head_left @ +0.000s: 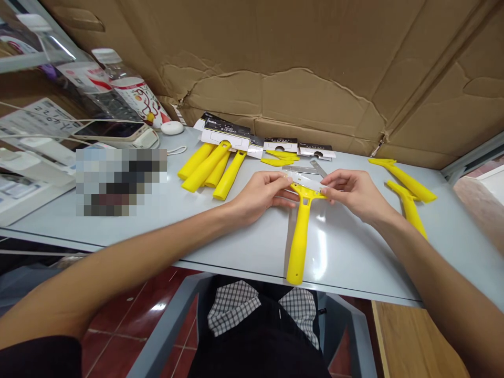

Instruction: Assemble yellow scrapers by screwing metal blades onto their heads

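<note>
Over the desk (252, 236) I hold a yellow scraper (300, 231) with a T-shaped head; its handle points towards me. Across the head lies a thin, shiny metal blade (309, 182). My left hand (265, 195) pinches the left end of the head and blade between thumb and fingers. At the other end, my right hand (352, 194) grips the right corner the same way. Whether the blade is fixed to the head I cannot tell. Just beyond the hands lie loose metal blades (318, 168) and small yellow plastic pieces (280, 157).
Several yellow scrapers (202, 168) with black-and-white card sleeves (226, 131) lie back left. More sleeves (280, 144) stand along the cardboard wall (275, 47). Two yellow handles (413, 181) rest at right. A phone (112, 129), bottles (134, 86) and a white earphone case (172, 127) occupy the left.
</note>
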Available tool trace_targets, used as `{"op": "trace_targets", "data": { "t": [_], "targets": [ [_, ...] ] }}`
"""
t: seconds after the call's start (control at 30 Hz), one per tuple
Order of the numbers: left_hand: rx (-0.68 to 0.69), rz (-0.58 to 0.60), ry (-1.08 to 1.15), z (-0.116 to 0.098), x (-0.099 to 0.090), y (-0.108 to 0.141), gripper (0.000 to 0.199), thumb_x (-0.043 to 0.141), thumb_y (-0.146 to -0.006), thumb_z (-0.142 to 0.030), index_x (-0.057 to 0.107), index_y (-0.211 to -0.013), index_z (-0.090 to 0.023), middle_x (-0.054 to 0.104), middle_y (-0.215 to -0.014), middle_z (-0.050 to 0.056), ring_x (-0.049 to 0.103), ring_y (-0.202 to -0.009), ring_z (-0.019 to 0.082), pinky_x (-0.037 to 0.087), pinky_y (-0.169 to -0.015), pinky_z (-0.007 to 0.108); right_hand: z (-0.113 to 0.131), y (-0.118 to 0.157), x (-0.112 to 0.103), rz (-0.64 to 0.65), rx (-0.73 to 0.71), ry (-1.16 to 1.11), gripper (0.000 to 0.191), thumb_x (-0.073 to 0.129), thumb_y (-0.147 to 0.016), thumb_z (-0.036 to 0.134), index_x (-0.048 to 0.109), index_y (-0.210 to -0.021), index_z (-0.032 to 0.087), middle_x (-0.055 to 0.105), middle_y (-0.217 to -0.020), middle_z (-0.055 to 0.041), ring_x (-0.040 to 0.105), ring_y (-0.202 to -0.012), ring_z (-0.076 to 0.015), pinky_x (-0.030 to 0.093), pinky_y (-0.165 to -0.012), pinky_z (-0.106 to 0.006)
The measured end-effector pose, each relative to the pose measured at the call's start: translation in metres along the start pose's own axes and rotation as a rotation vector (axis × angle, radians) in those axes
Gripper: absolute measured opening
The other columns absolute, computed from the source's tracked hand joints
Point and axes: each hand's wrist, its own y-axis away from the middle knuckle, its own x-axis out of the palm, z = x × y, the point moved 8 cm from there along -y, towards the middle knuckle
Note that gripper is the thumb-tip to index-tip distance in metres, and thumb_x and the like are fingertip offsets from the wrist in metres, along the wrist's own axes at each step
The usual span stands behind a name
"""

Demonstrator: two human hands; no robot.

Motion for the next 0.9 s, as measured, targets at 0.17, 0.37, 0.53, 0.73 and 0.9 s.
{"op": "trace_targets", "data": {
  "t": [0.17, 0.37, 0.53, 0.73, 0.9],
  "targets": [
    [-0.024, -0.052, -0.041, 0.001, -0.005, 0.0, 0.017, 0.072, -0.096, -0.029, 0.077, -0.094, -0.013, 0.081, -0.103, 0.017, 0.076, -0.081, 0.019, 0.06, -0.062, 0.028, 0.004, 0.003, 0.005, 0.013, 0.004, 0.024, 0.033, 0.093, -0.073, 0.043, 0.079, -0.09, 0.018, 0.074, -0.072, -0.0033, 0.063, -0.062, -0.0154, 0.052, -0.064, -0.034],
    [0.001, -0.085, -0.092, -0.005, -0.003, 0.006, 0.017, 0.072, -0.094, -0.027, 0.078, -0.092, -0.012, 0.078, -0.088, 0.013, 0.072, -0.073, 0.017, 0.059, -0.062, 0.028, 0.002, 0.005, 0.01, 0.037, 0.013, 0.015, 0.036, 0.095, -0.072, 0.045, 0.079, -0.09, 0.018, 0.075, -0.073, -0.0041, 0.063, -0.063, -0.0155, 0.052, -0.063, -0.033],
    [0.026, -0.137, -0.095, -0.008, -0.004, 0.008, 0.015, 0.07, -0.092, -0.024, 0.076, -0.083, -0.013, 0.077, -0.08, 0.01, 0.069, -0.068, 0.016, 0.057, -0.059, 0.027, 0.007, 0.007, 0.015, 0.052, -0.005, 0.024, 0.035, 0.091, -0.077, 0.048, 0.08, -0.093, 0.019, 0.077, -0.077, -0.0052, 0.065, -0.065, -0.0159, 0.053, -0.064, -0.034],
    [0.074, -0.193, -0.117, -0.014, -0.006, 0.009, 0.018, 0.064, -0.092, -0.022, 0.075, -0.082, -0.013, 0.08, -0.091, 0.011, 0.067, -0.065, 0.014, 0.054, -0.056, 0.025, 0.009, 0.008, 0.015, 0.069, 0.01, -0.012, 0.029, 0.079, -0.088, 0.044, 0.08, -0.104, 0.019, 0.071, -0.067, -0.0012, 0.068, -0.066, -0.0184, 0.056, -0.071, -0.037],
    [0.078, -0.215, -0.182, -0.018, -0.005, 0.013, 0.019, 0.064, -0.094, -0.021, 0.076, -0.082, -0.013, 0.075, -0.076, 0.007, 0.066, -0.062, 0.014, 0.056, -0.059, 0.027, -0.003, 0.006, 0.011, 0.069, 0.068, -0.074, 0.025, 0.081, -0.085, 0.032, 0.078, -0.107, 0.019, 0.073, -0.067, -0.0002, 0.069, -0.067, -0.0178, 0.056, -0.075, -0.037]
  ]
}}
